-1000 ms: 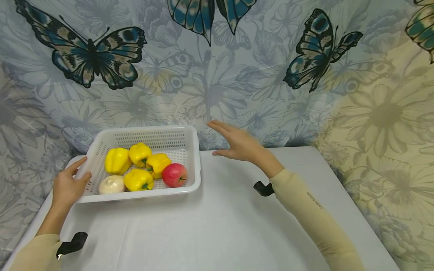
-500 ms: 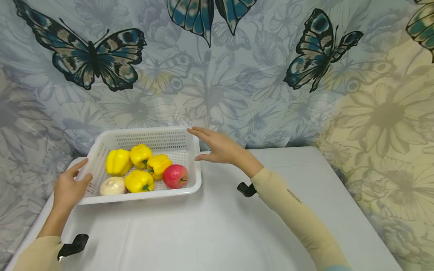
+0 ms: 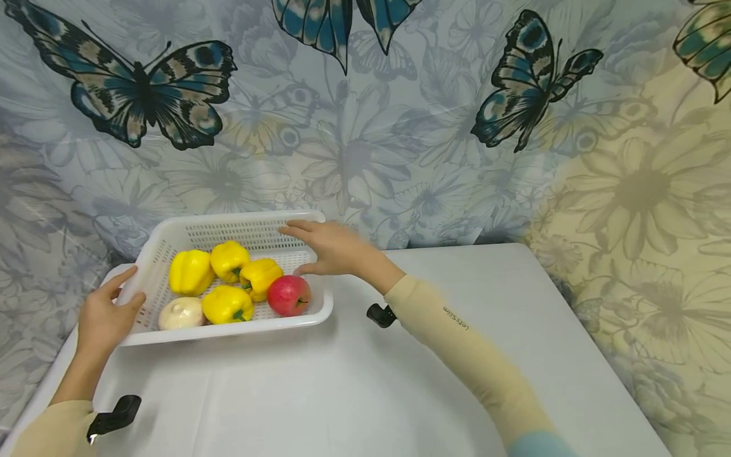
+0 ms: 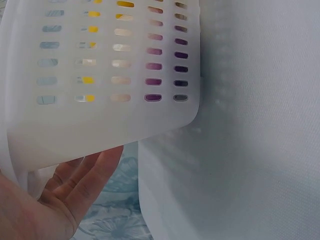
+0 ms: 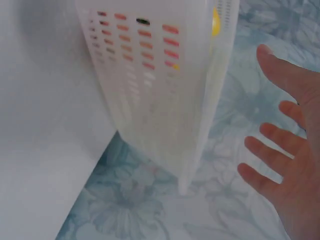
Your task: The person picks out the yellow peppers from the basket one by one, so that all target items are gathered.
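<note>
A white slotted plastic basket (image 3: 223,334) stands at the left of the table. Inside lie several yellow bell peppers (image 3: 227,304), a red apple (image 3: 289,296) and a round pale vegetable (image 3: 181,313) resembling an onion. My left hand (image 3: 108,311) holds the basket's left end, thumb at the rim; the left wrist view shows the fingers (image 4: 95,175) reaching along the outside wall. My right hand (image 3: 337,251) hovers over the basket's right end, above the apple. Its fingers are spread and relaxed with nothing in them, and the right wrist view shows them apart from the rim.
The table (image 3: 365,381) wears a white cover that continues right of the basket. Behind it hangs a butterfly-patterned cloth (image 3: 354,139), close to the basket's back rim. A black wrist mount (image 3: 381,315) sticks out from the right sleeve, another (image 3: 117,416) from the left.
My right hand has moved left, from beside the basket to over its right end. The left hand keeps its hold; the basket and its contents look unmoved apart from a slight view shift.
</note>
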`<move>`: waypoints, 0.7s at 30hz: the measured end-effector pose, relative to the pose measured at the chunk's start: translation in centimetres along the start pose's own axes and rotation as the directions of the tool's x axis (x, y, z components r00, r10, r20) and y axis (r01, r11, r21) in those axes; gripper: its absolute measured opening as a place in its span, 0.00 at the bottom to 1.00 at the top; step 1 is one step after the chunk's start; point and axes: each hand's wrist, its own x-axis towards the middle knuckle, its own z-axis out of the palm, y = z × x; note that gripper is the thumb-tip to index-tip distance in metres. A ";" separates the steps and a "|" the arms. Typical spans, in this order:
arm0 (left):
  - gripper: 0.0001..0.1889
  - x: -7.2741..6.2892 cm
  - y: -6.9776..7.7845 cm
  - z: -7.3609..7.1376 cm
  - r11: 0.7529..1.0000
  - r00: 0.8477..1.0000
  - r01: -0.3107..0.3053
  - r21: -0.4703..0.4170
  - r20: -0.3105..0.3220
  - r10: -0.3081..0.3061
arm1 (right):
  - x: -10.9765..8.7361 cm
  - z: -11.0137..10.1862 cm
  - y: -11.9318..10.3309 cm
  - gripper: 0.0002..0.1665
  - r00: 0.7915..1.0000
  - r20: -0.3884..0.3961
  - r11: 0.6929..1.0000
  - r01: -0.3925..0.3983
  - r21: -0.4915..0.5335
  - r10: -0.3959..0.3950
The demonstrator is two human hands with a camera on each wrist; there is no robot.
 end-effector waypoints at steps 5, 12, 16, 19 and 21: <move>0.30 0.0 0.1 0.2 1.000 1.000 -0.006 -0.006 -0.016 0.006 | 1.2 0.5 -1.4 0.44 0.999 0.039 0.999 0.023 0.037 -0.024; 0.30 -0.1 0.0 0.6 1.000 1.000 -0.009 -0.018 -0.021 0.009 | 2.4 0.8 -2.7 0.42 0.997 0.077 0.997 0.022 0.074 -0.028; 0.30 0.1 0.0 0.4 1.000 0.999 -0.017 -0.019 -0.029 0.017 | 3.2 1.8 -4.2 0.42 0.991 0.120 0.998 0.054 0.020 -0.056; 0.30 0.2 -0.1 0.2 1.000 0.999 -0.012 -0.016 -0.035 0.012 | 3.9 2.8 -5.6 0.41 0.983 0.159 0.994 0.096 -0.051 -0.086; 0.30 0.2 -0.1 0.2 1.000 0.999 -0.011 -0.018 -0.038 0.010 | 4.3 3.3 -6.3 0.41 0.978 0.185 0.990 0.111 -0.086 -0.094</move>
